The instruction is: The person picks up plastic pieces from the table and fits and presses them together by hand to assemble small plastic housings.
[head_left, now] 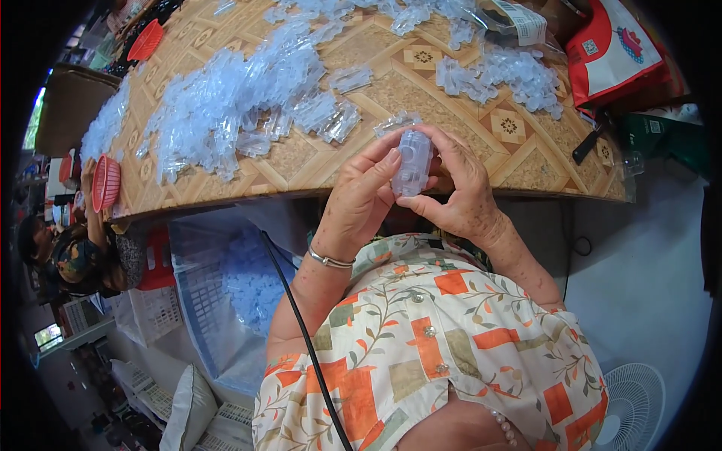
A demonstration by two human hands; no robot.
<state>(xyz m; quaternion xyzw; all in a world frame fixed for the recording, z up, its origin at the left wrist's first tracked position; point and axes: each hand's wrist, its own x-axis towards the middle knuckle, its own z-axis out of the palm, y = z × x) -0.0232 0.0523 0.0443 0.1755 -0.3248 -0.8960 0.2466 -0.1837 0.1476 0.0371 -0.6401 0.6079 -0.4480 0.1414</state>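
Note:
Between my two hands, just over the near edge of the table, is a clear plastic piece (413,161), long and boxy with rounded hollows in it. My left hand (365,180) grips its left side, the thumb lying along it. On the other side, my right hand (460,180) holds it with the thumb at the lower end and the fingers curled round the top. Right behind my fingertips another clear plastic piece (397,122) lies on the table. A large heap of similar clear pieces (226,105) spreads to the left, and a smaller pile (519,75) sits to the right.
The patterned table (316,161) holds a red and white bag (613,52) and a black-handled tool (587,144) at the right. At left, a co-worker (75,252) sits by a red basket (106,183). Below the table edge stands a lined blue crate (203,293); a fan (632,406) is lower right.

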